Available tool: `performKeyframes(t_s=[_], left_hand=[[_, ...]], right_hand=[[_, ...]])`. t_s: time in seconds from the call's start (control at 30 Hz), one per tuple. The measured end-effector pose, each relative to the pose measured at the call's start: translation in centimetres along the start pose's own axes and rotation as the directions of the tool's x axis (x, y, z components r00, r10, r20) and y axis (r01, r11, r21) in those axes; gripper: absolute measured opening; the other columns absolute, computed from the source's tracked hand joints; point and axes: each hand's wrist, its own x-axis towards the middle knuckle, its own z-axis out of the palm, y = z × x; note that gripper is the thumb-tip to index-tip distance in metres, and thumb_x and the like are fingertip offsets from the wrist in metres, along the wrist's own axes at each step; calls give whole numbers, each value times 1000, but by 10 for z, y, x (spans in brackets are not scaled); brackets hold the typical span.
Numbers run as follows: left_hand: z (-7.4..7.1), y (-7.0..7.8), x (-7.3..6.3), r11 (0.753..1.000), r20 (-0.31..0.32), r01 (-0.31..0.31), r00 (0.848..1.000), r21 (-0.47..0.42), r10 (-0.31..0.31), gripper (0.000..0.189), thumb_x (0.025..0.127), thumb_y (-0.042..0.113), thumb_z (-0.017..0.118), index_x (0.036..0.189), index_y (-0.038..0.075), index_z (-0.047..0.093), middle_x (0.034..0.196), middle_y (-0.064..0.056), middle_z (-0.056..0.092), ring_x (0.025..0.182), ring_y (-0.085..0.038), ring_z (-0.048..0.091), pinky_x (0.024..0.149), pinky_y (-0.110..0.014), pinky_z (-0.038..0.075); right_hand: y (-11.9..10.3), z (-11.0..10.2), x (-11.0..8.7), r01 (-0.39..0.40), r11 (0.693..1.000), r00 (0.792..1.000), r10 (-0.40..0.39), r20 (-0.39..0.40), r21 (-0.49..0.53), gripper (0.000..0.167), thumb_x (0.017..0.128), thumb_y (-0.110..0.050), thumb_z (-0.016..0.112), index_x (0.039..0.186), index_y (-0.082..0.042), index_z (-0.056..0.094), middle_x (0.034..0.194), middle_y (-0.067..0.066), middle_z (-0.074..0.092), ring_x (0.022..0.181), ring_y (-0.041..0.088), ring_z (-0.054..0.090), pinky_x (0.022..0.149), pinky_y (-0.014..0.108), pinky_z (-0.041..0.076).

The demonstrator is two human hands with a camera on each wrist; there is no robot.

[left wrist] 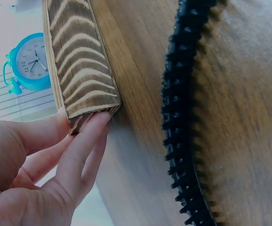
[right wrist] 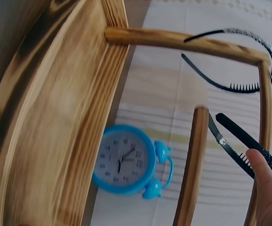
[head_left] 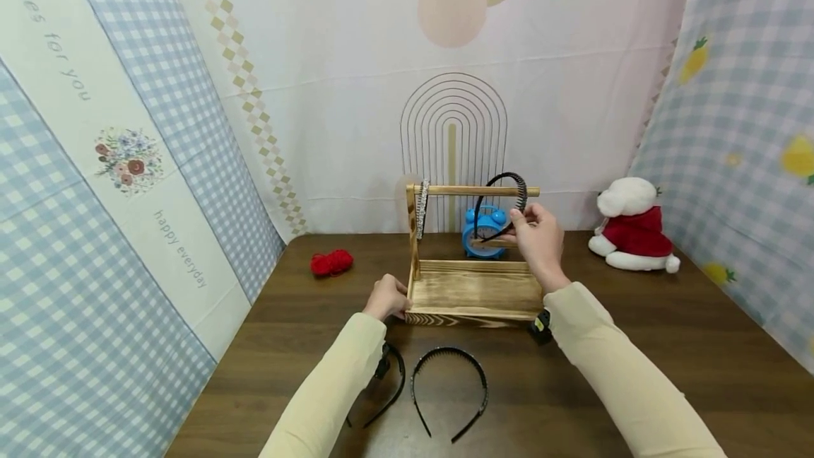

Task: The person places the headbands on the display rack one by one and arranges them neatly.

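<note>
A wooden rack [head_left: 473, 317] with a tray base, a left post and a top rail stands on the table. My left hand [head_left: 386, 297] pinches the tray's front left corner between thumb and fingers. Up at the rail's right part, my right hand [head_left: 539, 237] holds a black toothed headband [head_left: 521, 189] by its right side, its ends pointing down. The headband overlaps the rail in the head view. A silvery headband [head_left: 421, 209] hangs at the rail's left end. Two black headbands, one [head_left: 467, 353] in full view and one [head_left: 399, 380] partly behind the left sleeve, lie in front.
Behind the rack stands a blue alarm clock [head_left: 473, 247]. Red yarn [head_left: 331, 263] lies at the back left of the brown table [head_left: 286, 345]. At the back right sits a white plush toy [head_left: 636, 259] in a red top. Patterned cloths hang around the table.
</note>
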Motion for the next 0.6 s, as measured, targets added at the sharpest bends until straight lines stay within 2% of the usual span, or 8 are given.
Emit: performKeyframes(t_s=[0.1, 0.17, 0.27, 0.43, 0.5, 0.6], left_hand=[[1, 0, 0, 1000, -7, -8, 1000, 11, 8, 30, 81, -7, 72, 111, -12, 68, 99, -28, 69, 61, -27, 71, 56, -33, 63], [1, -1, 1, 1000, -13, -14, 1000, 11, 14, 30, 81, -7, 72, 110, -12, 68, 98, -27, 69, 59, -27, 71, 54, -32, 62], [3, -1, 3, 1000, -14, -22, 1000, 2, 22, 31, 79, -8, 72, 110, -12, 68, 97, -28, 69, 58, -27, 71, 53, -32, 62], [6, 1, 8, 999, -20, -31, 999, -15, 30, 31, 79, -8, 71, 109, -14, 67, 94, -28, 69, 57, -27, 70, 52, -32, 62], [7, 2, 10, 1000, -24, -24, 999, -17, 23, 31, 79, -8, 71, 110, -14, 67, 94, -27, 70, 57, -26, 70, 52, -32, 62], [6, 5, 13, 1000, -30, -3, 1000, -24, 3, 32, 80, -9, 71, 111, -13, 67, 97, -28, 69, 58, -27, 70, 53, -33, 62]], right_hand=[[-2, 11, -4, 24, 999, 1000, -24, 16, -25, 31, 99, -28, 58, 92, 1, 57, 93, 18, 64, 70, 16, 71, 60, 26, 62], [-4, 19, -6, 35, 999, 999, -35, 42, -3, 28, 100, -25, 58, 91, 2, 55, 94, 20, 63, 73, 25, 72, 63, 33, 63], [-5, 28, -7, 60, 998, 996, -58, 61, -21, 26, 99, -24, 59, 91, 1, 56, 92, 20, 64, 76, 31, 73, 63, 39, 63], [-7, 41, -4, 90, 996, 991, -90, 97, 6, 23, 98, -21, 61, 88, -1, 55, 92, 19, 64, 73, 34, 72, 57, 31, 62], [-8, 47, -2, 108, 994, 988, -107, 109, -5, 24, 98, -21, 62, 85, -2, 54, 90, 18, 65, 71, 33, 72, 55, 26, 61], [-9, 57, 1, 139, 990, 982, -133, 134, -35, 24, 98, -21, 62, 84, -3, 53, 90, 17, 65, 70, 33, 71, 56, 25, 61]])
